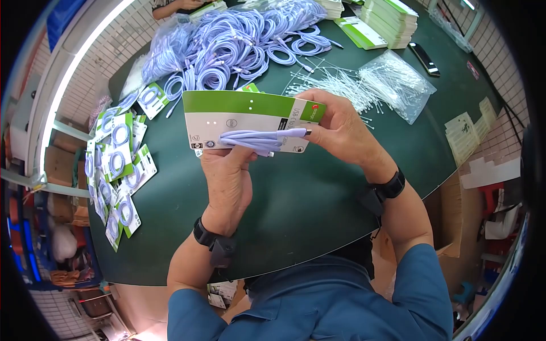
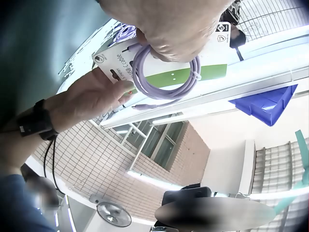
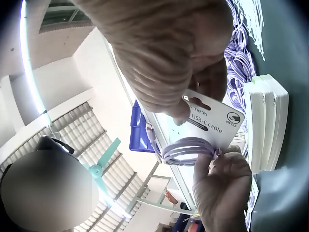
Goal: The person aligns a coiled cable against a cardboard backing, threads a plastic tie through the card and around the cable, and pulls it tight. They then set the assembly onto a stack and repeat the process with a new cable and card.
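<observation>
A white and green cardboard package card (image 1: 213,107), printed "USB-C cable", is held up over the dark green table in the head view. A coiled lavender USB-C cable (image 1: 244,137) lies against its printed face. From below, my left hand (image 1: 227,179) grips the cable and the card's lower edge, thumb across the coil. My right hand (image 1: 344,128) pinches the card's right end, close to a dark cable plug. In the left wrist view a white tie (image 2: 195,75) shows round the coil (image 2: 140,72). A hang slot (image 3: 199,102) appears at the card's end in the right wrist view.
A large heap of lavender cables (image 1: 227,42) covers the table's far side. White cable ties (image 1: 335,85) lie beside a plastic bag (image 1: 398,82), with a phone (image 1: 424,59) and card stacks (image 1: 389,23) beyond. Carded cables (image 1: 116,162) pile at left. Another person's hand (image 1: 190,4) shows at the back.
</observation>
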Motion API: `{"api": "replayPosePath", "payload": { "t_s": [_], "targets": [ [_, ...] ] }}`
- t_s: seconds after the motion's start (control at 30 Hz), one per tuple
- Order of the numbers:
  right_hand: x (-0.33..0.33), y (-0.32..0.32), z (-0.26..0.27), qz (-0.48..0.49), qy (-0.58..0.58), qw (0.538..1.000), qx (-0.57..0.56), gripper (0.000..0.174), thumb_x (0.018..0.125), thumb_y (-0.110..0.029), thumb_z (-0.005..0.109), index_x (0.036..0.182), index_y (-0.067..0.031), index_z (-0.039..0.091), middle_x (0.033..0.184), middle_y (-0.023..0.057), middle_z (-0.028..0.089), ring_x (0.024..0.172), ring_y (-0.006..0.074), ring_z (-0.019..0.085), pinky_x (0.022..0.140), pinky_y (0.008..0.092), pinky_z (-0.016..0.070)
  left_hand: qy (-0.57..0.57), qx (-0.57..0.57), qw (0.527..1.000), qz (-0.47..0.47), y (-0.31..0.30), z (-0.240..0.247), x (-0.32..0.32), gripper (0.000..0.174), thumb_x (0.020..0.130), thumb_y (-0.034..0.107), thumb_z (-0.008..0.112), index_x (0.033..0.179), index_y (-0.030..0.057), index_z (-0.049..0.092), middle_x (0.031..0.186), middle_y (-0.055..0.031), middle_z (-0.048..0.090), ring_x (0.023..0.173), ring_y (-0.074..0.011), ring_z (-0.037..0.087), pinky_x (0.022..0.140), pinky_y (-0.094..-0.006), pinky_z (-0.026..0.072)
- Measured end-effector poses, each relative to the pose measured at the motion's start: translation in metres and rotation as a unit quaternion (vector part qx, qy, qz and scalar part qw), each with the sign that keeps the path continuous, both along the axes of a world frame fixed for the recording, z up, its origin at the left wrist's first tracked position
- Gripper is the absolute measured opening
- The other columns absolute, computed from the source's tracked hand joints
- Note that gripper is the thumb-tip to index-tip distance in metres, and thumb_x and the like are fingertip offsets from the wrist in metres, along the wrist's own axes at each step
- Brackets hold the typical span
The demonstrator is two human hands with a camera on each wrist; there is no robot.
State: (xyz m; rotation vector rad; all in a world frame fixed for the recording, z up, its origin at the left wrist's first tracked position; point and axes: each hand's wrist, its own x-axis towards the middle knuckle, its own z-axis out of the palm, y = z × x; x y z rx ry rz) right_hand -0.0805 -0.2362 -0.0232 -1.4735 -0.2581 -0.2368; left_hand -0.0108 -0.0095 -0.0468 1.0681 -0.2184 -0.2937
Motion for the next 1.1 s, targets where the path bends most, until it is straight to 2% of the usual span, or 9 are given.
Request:
{"api": "replayPosePath", "payload": {
  "t_s": [0.23,0.33,0.4,0.43,0.53,0.7,0.8,0.93,1.1],
  "targets": [
    [-0.003,-0.007,0.01,-0.071,0.047,0.995,-0.043,0.036,0.094,-0.003,0.075,0.128,0.0002,0.063,0.107,0.0069,0.074,0.091,0.0119,0.074,0.08,0.0264,0.0614,0.043,0.02,0.999,-0.008,0.01,0.026,-0.02,0.055,0.089,-0.002,0.078,0.139,-0.0023,0.057,0.125,-0.014,0.069,0.108,-0.0188,0.069,0.083,-0.0299,0.0572],
    [-0.005,-0.01,0.017,-0.053,0.077,0.993,-0.067,0.036,0.093,-0.002,0.075,0.127,0.0001,0.064,0.104,0.0062,0.075,0.089,0.0113,0.074,0.079,0.0259,0.0615,-0.127,0.068,0.98,0.136,0.028,0.026,-0.022,0.067,0.091,0.007,0.081,0.149,-0.0015,0.049,0.136,-0.0182,0.062,0.125,-0.023,0.06,0.099,-0.0364,0.0531],
    [-0.006,-0.009,0.016,-0.037,0.096,0.991,-0.081,0.037,0.092,-0.001,0.075,0.127,0.0,0.064,0.102,0.0059,0.075,0.088,0.011,0.074,0.078,0.0257,0.0615,-0.392,0.178,0.878,0.207,0.043,0.03,-0.012,0.072,0.088,0.017,0.085,0.149,-0.0002,0.051,0.14,-0.0208,0.059,0.135,-0.0267,0.053,0.108,-0.0416,0.046],
    [-0.006,-0.008,0.015,-0.027,0.094,0.991,-0.089,0.036,0.092,-0.001,0.075,0.127,0.0001,0.064,0.102,0.0057,0.075,0.087,0.0105,0.074,0.077,0.0251,0.0612,-0.384,0.184,0.88,0.21,0.048,0.036,-0.011,0.072,0.088,0.017,0.085,0.149,-0.0002,0.051,0.14,-0.0208,0.059,0.135,-0.0267,0.053,0.108,-0.0416,0.046],
    [-0.008,-0.001,0.014,0.001,0.094,0.99,-0.108,0.035,0.092,-0.001,0.075,0.125,0.0002,0.065,0.1,0.0054,0.075,0.086,0.0095,0.073,0.075,0.0238,0.0606,-0.571,0.473,0.664,0.094,0.055,0.072,-0.015,0.074,0.082,0.023,0.089,0.146,0.0016,0.057,0.135,-0.02,0.063,0.131,-0.0259,0.056,0.107,-0.0435,0.0458],
    [-0.011,0.005,0.015,0.026,0.099,0.977,-0.187,0.032,0.09,-0.001,0.076,0.121,0.0015,0.067,0.096,0.0049,0.075,0.084,0.0079,0.072,0.073,0.0235,0.0596,-0.513,0.54,0.667,-0.027,0.041,0.071,-0.013,0.069,0.078,0.016,0.09,0.141,0.0025,0.064,0.128,-0.0146,0.071,0.117,-0.0187,0.067,0.101,-0.036,0.0524],
    [-0.01,0.003,0.013,0.034,0.085,0.971,-0.222,0.03,0.089,-0.002,0.077,0.118,0.0011,0.068,0.095,0.0041,0.074,0.084,0.0074,0.071,0.073,0.0237,0.0589,-0.282,0.488,0.82,-0.096,0.041,0.061,-0.007,0.054,0.078,0.017,0.089,0.126,-0.0015,0.072,0.1,-0.0149,0.078,0.094,-0.0189,0.074,0.086,-0.0328,0.0558],
    [-0.01,-0.001,0.014,0.035,0.06,0.956,-0.284,0.028,0.088,-0.002,0.079,0.114,0.0002,0.07,0.092,0.0038,0.074,0.081,0.008,0.07,0.072,0.025,0.058,-0.234,0.386,0.883,-0.13,0.043,0.042,-0.002,0.045,0.079,0.013,0.087,0.12,-0.0019,0.074,0.091,-0.0159,0.079,0.081,-0.0185,0.075,0.076,-0.0305,0.0571],
    [-0.007,0.006,0.013,-0.016,0.0,0.941,-0.338,0.03,0.085,-0.003,0.082,0.113,-0.0011,0.072,0.093,0.0057,0.075,0.082,0.013,0.071,0.071,0.0271,0.057,-0.246,0.369,0.886,-0.134,0.042,0.025,-0.003,0.044,0.081,0.011,0.085,0.121,0.0011,0.074,0.094,-0.0147,0.079,0.081,-0.0155,0.074,0.075,-0.0306,0.0568]
  ]
}}
